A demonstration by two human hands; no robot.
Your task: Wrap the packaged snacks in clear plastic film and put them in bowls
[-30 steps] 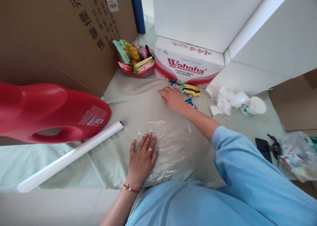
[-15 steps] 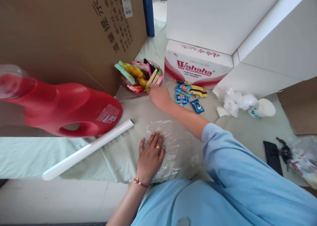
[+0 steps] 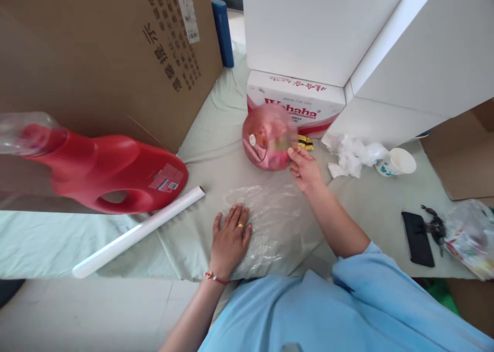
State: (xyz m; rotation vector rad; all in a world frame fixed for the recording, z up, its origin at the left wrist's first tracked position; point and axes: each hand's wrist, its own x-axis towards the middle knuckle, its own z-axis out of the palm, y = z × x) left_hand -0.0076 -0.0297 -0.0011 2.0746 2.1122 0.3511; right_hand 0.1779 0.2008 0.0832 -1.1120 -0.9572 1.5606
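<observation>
A see-through pink bowl (image 3: pixel 266 137) is tilted so that its round underside faces me, blurred by motion. Coloured snack packets show dimly through its wall. My right hand (image 3: pixel 306 171) pinches the bowl's rim at its right side. Just behind the bowl a yellow-and-black packet (image 3: pixel 305 142) peeks out; the blue packets there are hidden. My left hand (image 3: pixel 230 236) lies flat, fingers spread, on the left part of a clear plastic bag (image 3: pixel 278 226) spread over the pale green cloth.
A red detergent bottle (image 3: pixel 119 172) lies at left beside a white tube (image 3: pixel 139 233) and a large cardboard box (image 3: pixel 96 58). A Wahaha carton (image 3: pixel 297 100) stands behind. To the right are crumpled white plastic (image 3: pixel 353 156), a paper cup (image 3: pixel 397 162) and a black phone (image 3: pixel 418 239).
My right hand has moved the bowl from beside the cardboard box to the right, over the blue packets, and tipped it up. My left hand has stayed flat on the bag.
</observation>
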